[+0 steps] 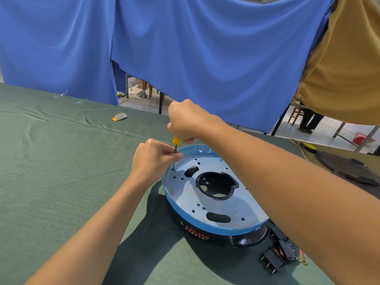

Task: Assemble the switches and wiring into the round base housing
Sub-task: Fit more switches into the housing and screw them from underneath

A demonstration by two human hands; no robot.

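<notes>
Closest to us, at the near right, we see a few small black switches point(276, 257) lying loose on the green cloth point(51, 171), just beside the round base housing point(205, 236). Our right arm hides part of them.

The round base housing sits on the cloth a little right of the middle. It is black, with red writing on its near side. A round silver plate point(185, 198) with a blue rim lies on top of it. The plate has many small holes, two long holes and one big round hole in the middle.

At the far left edge of the plate, our left hand point(153, 161) pinches the thin metal shaft of a screwdriver point(175, 141) between thumb and fingertips. The screwdriver stands nearly upright and its tip touches the plate. It may sit on a screw, but that spot is too small for us to tell. Our right hand point(188, 120) is closed in a fist round the yellow handle from above.

Farther away on the left, a small grey and yellow scrap point(119, 116) lies on the cloth. On the far right lie flat dark round parts point(349, 169). Behind the table hangs a blue curtain point(185, 48), with a brown curtain point(349, 58) to its right.
</notes>
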